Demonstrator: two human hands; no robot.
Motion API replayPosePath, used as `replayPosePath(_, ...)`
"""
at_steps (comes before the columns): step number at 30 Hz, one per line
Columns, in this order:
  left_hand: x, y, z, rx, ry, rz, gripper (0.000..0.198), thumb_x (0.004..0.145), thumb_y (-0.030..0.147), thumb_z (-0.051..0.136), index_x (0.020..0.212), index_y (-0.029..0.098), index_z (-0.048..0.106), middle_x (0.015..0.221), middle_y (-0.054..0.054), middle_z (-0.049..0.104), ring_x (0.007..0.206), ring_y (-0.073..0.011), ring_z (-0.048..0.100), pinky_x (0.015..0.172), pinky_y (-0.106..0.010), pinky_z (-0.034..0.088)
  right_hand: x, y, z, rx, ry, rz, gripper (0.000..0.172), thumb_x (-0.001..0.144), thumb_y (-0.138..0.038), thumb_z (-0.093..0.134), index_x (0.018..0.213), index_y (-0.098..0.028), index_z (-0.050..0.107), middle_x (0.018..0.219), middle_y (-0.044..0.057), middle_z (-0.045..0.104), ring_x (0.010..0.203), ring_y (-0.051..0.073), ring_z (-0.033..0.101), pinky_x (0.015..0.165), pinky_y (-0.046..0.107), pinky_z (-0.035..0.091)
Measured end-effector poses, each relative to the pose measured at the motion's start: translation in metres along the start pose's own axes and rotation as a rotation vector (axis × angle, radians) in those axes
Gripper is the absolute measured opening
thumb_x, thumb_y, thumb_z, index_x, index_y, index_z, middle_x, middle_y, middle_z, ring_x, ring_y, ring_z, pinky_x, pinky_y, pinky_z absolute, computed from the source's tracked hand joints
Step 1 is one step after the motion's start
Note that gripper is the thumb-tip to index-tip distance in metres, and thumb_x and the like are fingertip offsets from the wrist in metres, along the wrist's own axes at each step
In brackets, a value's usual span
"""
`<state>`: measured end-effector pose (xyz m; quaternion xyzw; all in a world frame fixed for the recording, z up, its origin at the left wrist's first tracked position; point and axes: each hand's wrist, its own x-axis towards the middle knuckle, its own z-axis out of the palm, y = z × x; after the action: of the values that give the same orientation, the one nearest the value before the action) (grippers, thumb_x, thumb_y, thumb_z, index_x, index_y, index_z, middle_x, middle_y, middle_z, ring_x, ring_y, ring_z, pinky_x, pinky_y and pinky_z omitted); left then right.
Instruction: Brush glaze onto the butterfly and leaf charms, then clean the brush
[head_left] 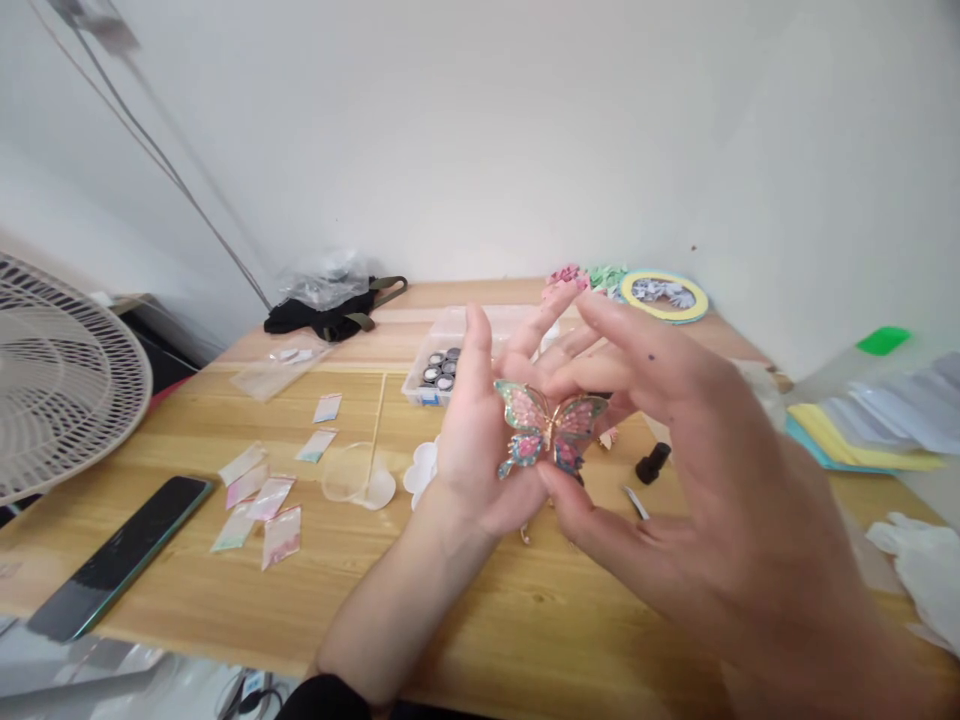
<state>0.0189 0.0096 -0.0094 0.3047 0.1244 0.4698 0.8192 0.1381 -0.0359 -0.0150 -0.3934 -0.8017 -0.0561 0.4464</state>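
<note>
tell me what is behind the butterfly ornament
Behind the butterfly ornament is the open left hand, its palm visible to the ornament's left and below. The ornament hides part of the palm; whether they touch cannot be seen.

Single head view, forward and downward.
The table [540, 625] is viewed from above its near edge; the left hand [476, 455] and right hand [705, 480] are framed close, the wall [525, 130] faced beyond.

The yellow-brown, wood-grained counter [525, 615] carries a flat, rectangular black-screened phone [120, 560] and small clear plastic packets [281, 538] left of the fingers [592, 525]; beyond them, a clear plastic box [469, 328] and a round yellow-rimmed tray [701, 300].
</note>
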Motion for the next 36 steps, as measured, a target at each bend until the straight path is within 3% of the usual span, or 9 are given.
replayPosePath(5, -0.001, 0.000, 0.002, -0.019, -0.040, -0.001, 0.066, 0.098, 0.063, 0.016, 0.146, 0.028, 0.043, 0.150, -0.003, 0.051, 0.146, -0.0318, 0.035, 0.116, -0.057, 0.035, 0.000, -0.001, 0.001, 0.026, -0.005, 0.014, 0.075, 0.084, -0.013, 0.060, 0.150, -0.024, 0.026, 0.125, 0.003, 0.065, 0.119, 0.022, 0.060, 0.101, 0.038, 0.051)
replayPosePath(10, -0.001, 0.000, 0.001, -0.032, 0.009, -0.013, 0.069, 0.096, 0.067, 0.020, 0.146, 0.026, 0.044, 0.146, -0.007, 0.055, 0.145, -0.0323, 0.038, 0.115, -0.055, 0.037, 0.001, -0.003, 0.001, 0.038, 0.042, -0.037, 0.073, 0.080, -0.011, 0.062, 0.147, -0.020, 0.031, 0.118, 0.002, 0.066, 0.106, 0.017, 0.064, 0.097, 0.033, 0.055)
replayPosePath(14, -0.001, -0.001, 0.001, -0.055, -0.040, -0.015, 0.067, 0.095, 0.068, 0.024, 0.146, 0.028, 0.044, 0.146, -0.006, 0.055, 0.146, -0.0341, 0.034, 0.117, -0.057, 0.033, 0.000, -0.003, 0.001, 0.041, 0.018, -0.020, 0.070, 0.080, -0.011, 0.059, 0.145, -0.018, 0.034, 0.120, 0.003, 0.066, 0.137, 0.021, 0.047, 0.104, 0.031, 0.053)
replayPosePath(16, -0.001, -0.002, 0.001, -0.051, -0.041, -0.018, 0.067, 0.095, 0.068, 0.024, 0.146, 0.028, 0.044, 0.146, -0.006, 0.055, 0.146, -0.0341, 0.035, 0.117, -0.057, 0.032, 0.001, -0.003, 0.002, 0.038, 0.016, -0.033, 0.069, 0.081, -0.012, 0.059, 0.145, -0.016, 0.035, 0.122, 0.003, 0.066, 0.142, 0.020, 0.041, 0.109, 0.030, 0.049)
replayPosePath(20, -0.001, -0.003, -0.001, -0.028, -0.054, -0.005, 0.069, 0.095, 0.068, 0.024, 0.145, 0.026, 0.045, 0.145, -0.008, 0.055, 0.145, -0.0338, 0.036, 0.117, -0.056, 0.031, 0.002, -0.002, 0.003, 0.024, 0.024, -0.077, 0.068, 0.080, -0.010, 0.060, 0.144, -0.015, 0.037, 0.133, 0.002, 0.061, 0.130, 0.015, 0.052, 0.110, 0.022, 0.046)
replayPosePath(25, 0.001, -0.007, -0.007, -0.063, -0.093, 0.003, 0.064, 0.095, 0.067, 0.028, 0.146, 0.031, 0.043, 0.147, -0.006, 0.054, 0.145, -0.0339, 0.037, 0.116, -0.059, 0.033, -0.001, -0.004, 0.003, 0.105, 0.060, -0.058, 0.086, 0.081, -0.007, 0.060, 0.153, -0.027, 0.017, 0.136, 0.001, 0.059, 0.120, 0.017, 0.058, 0.107, 0.030, 0.049)
replayPosePath(30, 0.000, -0.006, -0.004, -0.063, -0.061, -0.043, 0.065, 0.095, 0.066, 0.029, 0.150, 0.031, 0.037, 0.149, -0.005, 0.051, 0.145, -0.0338, 0.037, 0.117, -0.057, 0.033, -0.003, -0.005, 0.000, -0.049, 0.028, 0.037, 0.066, 0.085, -0.020, 0.059, 0.144, -0.031, 0.034, 0.107, 0.002, 0.068, 0.104, 0.024, 0.066, 0.105, 0.043, 0.052)
replayPosePath(33, -0.001, -0.005, -0.001, -0.039, -0.019, -0.050, 0.067, 0.096, 0.065, 0.025, 0.147, 0.024, 0.041, 0.147, -0.010, 0.054, 0.143, -0.0334, 0.040, 0.116, -0.054, 0.035, 0.001, -0.004, -0.001, -0.018, 0.032, 0.031, 0.057, 0.082, -0.020, 0.060, 0.136, -0.030, 0.043, 0.106, 0.000, 0.069, 0.099, 0.021, 0.067, 0.101, 0.039, 0.056)
replayPosePath(36, -0.002, -0.004, 0.001, -0.039, 0.005, -0.057, 0.067, 0.096, 0.065, 0.025, 0.144, 0.023, 0.045, 0.145, -0.011, 0.056, 0.141, -0.0327, 0.043, 0.115, -0.053, 0.037, 0.007, -0.004, -0.002, -0.017, 0.034, 0.011, 0.038, 0.077, -0.021, 0.066, 0.114, -0.026, 0.057, 0.110, 0.000, 0.068, 0.102, 0.020, 0.065, 0.098, 0.035, 0.058)
